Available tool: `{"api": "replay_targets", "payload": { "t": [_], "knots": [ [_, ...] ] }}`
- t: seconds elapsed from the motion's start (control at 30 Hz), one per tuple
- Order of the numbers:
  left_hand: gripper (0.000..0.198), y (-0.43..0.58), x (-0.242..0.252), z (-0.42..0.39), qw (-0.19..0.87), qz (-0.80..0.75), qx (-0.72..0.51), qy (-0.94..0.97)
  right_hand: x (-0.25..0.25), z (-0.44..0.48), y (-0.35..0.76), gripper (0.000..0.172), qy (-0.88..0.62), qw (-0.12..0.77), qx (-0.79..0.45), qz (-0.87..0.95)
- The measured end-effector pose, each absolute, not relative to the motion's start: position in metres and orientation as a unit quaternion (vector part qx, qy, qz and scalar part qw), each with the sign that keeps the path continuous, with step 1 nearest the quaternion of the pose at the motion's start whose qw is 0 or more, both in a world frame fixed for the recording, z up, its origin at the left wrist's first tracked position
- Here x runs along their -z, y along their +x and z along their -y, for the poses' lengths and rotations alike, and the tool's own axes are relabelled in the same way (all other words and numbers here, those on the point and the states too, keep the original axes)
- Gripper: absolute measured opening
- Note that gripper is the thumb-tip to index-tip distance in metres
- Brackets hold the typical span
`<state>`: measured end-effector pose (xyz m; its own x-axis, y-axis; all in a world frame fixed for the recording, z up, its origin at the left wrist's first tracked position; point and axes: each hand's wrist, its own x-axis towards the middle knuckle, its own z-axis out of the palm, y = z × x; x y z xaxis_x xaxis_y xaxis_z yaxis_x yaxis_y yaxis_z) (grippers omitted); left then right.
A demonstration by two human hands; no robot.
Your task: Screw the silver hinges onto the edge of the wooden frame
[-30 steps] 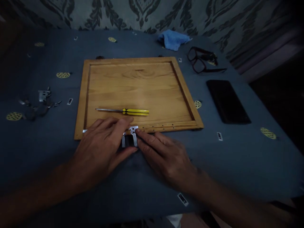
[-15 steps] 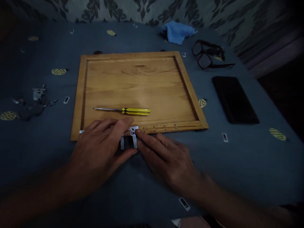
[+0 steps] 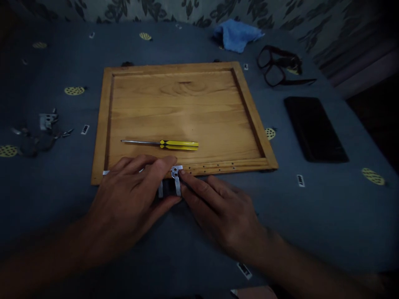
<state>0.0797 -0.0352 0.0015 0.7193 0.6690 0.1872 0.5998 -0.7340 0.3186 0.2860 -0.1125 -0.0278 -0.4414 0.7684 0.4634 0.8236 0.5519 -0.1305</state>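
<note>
A metal bracket with holes in its plate and bent prongs sits at the near edge of a framed wooden panel, with something dark between the prongs. My left hand closes around it, its thumb below and its fingers on top of the frame. From the right, my right hand presses its fingertips against the bracket's side. Part of the bracket is covered by my fingers. A screwdriver with a yellow and black handle lies on the panel, tip to the left. Small holes run along the frame's near strip to the right.
On the patterned blue tablecloth, several metal fittings lie at the left. Glasses, a black phone-like slab and a blue cloth are at the right and back. A patterned wall or curtain borders the table's far side.
The whole view has shifted slightly, with the panel and table items a little displaced in frame. Both hands keep their hold at the bracket.
</note>
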Motion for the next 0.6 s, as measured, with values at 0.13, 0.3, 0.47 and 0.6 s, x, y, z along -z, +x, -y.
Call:
{"api": "replay_targets", "payload": {
  "t": [0.13,0.3,0.47,0.6],
  "knots": [
    [0.025,0.0793,-0.0012,0.0345,0.126,-0.344,-0.14,0.92,0.0286,0.1131,0.2855,0.026,-0.469,0.249,0.054,0.846],
    [0.027,0.079,0.0006,0.035,0.14,-0.353,-0.149,0.913,0.029,0.1133,0.2865,0.029,-0.467,0.244,0.052,0.848],
    [0.03,0.079,0.0,0.0356,0.129,-0.353,-0.15,0.915,0.0275,0.1135,0.2885,0.029,-0.46,0.264,0.048,0.846],
    [0.031,0.0787,-0.0006,0.0345,0.125,-0.345,-0.155,0.917,0.027,0.1126,0.2878,0.03,-0.46,0.271,0.047,0.844]
  ]
}}
